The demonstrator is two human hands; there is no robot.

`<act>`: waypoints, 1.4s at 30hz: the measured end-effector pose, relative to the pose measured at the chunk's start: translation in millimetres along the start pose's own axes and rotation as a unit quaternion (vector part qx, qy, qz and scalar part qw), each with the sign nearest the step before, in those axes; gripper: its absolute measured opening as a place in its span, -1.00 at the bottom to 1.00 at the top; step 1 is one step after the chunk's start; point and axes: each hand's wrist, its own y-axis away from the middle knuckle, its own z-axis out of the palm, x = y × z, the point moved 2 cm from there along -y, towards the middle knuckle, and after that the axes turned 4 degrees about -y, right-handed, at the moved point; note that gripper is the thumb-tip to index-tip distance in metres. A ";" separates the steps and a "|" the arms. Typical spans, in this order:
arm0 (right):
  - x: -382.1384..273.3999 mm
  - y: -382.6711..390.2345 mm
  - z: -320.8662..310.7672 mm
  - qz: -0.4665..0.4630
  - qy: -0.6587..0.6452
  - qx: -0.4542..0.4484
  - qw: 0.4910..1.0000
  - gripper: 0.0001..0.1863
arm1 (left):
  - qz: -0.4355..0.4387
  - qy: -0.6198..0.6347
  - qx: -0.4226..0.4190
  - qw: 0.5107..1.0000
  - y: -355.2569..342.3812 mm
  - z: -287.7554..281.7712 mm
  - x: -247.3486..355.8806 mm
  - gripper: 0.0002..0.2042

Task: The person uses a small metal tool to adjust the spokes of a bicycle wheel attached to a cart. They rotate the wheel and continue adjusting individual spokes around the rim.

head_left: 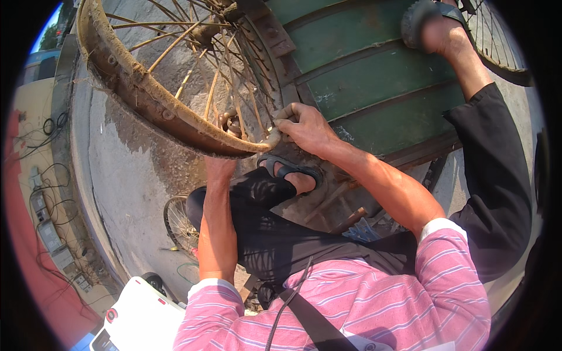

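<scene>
A rusty, mud-caked spoked wheel (158, 111) stands tilted at the upper left, its broad rim toward me. My left hand (231, 124) is partly hidden behind the near rim; its curled fingers show among the spokes, closed on the wheel. At the rim's right end, my right hand (304, 128) has thumb and forefinger pinched together beside a spoke end. Whatever lies between those fingertips is too small to make out. Thin brown spokes (211, 93) run from the hub (204, 36) down to the rim between and around both hands.
Beside the wheel lies a green slatted metal cart bed (363, 76), with one of my sandaled feet (433, 32) resting on it. My other sandal (298, 174) is on the ground below. Another spoked wheel (500, 41) is at the upper right. A white machine (143, 316) stands lower left.
</scene>
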 end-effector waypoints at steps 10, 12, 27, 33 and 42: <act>10.3 0.5 6.1 0.081 -0.060 0.014 0.995 -0.70 | -0.102 0.224 -0.108 0.963 -28.8 38.1 9.3 -0.65; 7.6 2.5 5.5 0.087 -0.066 0.013 0.994 -0.70 | -0.114 0.210 -0.122 0.963 -32.1 38.3 9.1 -0.66; 10.0 3.2 8.4 0.086 -0.090 0.005 0.992 -0.67 | 0.043 0.095 -0.110 0.988 -44.9 38.1 -1.7 -0.75; 9.5 3.9 10.4 0.078 -0.087 0.004 0.993 -0.67 | -0.002 0.113 -0.157 0.981 -41.5 26.1 17.4 -0.52; 5.6 5.0 8.3 0.085 -0.083 -0.010 0.993 -0.68 | -0.152 0.331 -0.233 0.901 -38.7 20.1 17.0 -0.44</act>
